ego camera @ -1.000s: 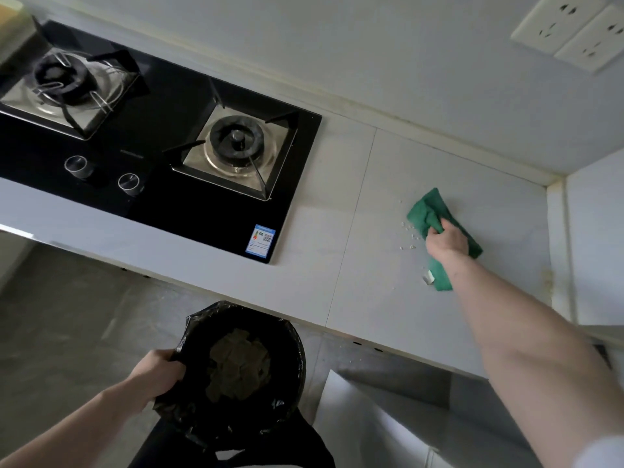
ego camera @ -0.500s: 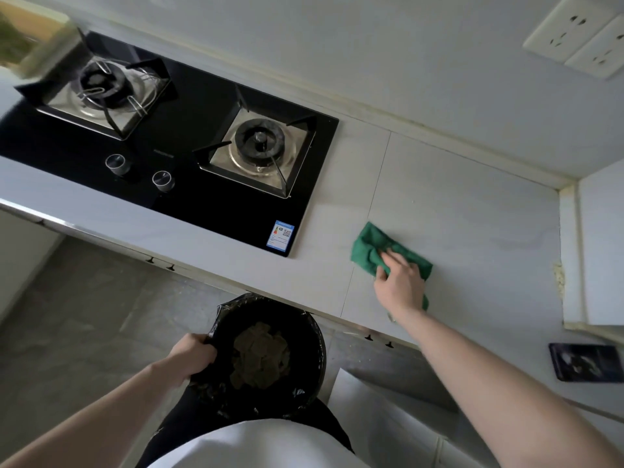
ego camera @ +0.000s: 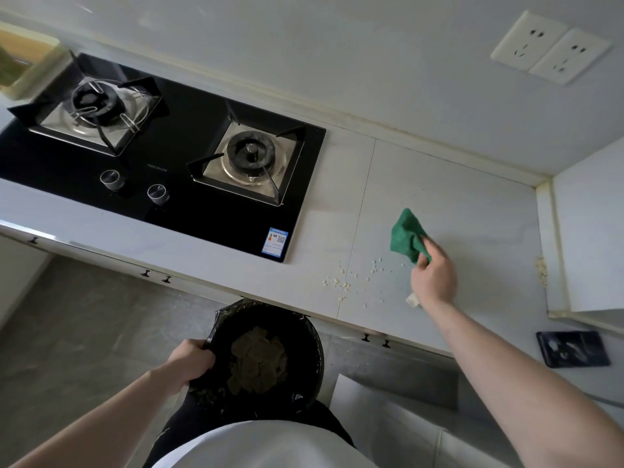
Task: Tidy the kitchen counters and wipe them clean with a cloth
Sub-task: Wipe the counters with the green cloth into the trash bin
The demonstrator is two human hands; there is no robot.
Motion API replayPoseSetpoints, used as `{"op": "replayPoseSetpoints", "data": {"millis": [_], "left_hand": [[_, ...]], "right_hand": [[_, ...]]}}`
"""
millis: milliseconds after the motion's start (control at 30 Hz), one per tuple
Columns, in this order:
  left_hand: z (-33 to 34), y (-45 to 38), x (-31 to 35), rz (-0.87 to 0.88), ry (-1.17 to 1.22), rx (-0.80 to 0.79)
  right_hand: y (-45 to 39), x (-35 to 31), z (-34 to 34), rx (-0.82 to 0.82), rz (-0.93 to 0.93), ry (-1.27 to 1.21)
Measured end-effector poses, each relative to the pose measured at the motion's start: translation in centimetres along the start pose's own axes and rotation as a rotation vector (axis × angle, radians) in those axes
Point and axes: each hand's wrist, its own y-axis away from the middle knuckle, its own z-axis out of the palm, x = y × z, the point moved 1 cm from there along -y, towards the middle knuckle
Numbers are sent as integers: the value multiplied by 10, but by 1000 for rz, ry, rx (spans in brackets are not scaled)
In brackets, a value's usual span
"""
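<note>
My right hand (ego camera: 433, 278) grips a green cloth (ego camera: 407, 236) on the pale counter (ego camera: 456, 211), right of the hob. Small white crumbs (ego camera: 351, 280) lie scattered on the counter to the left of that hand, near the front edge. A small white scrap (ego camera: 412, 300) lies by my wrist. My left hand (ego camera: 190, 359) holds the rim of a bin lined with a black bag (ego camera: 266, 352), kept below the counter's front edge. Brownish waste lies inside the bin.
A black glass gas hob (ego camera: 169, 157) with two burners and two knobs fills the counter's left part. Wall sockets (ego camera: 550, 50) sit at the upper right. A side wall closes the counter on the right. A dark phone (ego camera: 572, 348) lies at the counter's lower right.
My right hand has swept the cloth left toward the front edge, then back right and away from it. Crumbs now lie exposed near the edge. The bin stays under the edge.
</note>
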Motion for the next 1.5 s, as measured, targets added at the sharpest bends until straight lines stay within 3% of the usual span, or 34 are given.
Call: {"op": "replayPoseSetpoints", "data": {"millis": [233, 367, 533, 700, 1233, 1500], "left_hand": [[-1, 1, 1, 11, -2, -14], [0, 5, 4, 5, 5, -15], [-3, 4, 8, 8, 2, -16], [-7, 5, 9, -2, -25, -8], [-29, -13, 6, -9, -225, 55], [-31, -23, -6, -41, -190, 61]], "right_hand": [[17, 68, -4, -168, 197, 289], [25, 65, 5, -176, 239, 294], [9, 17, 20, -238, -5, 165], [-42, -48, 43, -170, -167, 53], [-219, -167, 133, -176, -261, 160], [-239, -170, 194, -465, -264, 350]]}}
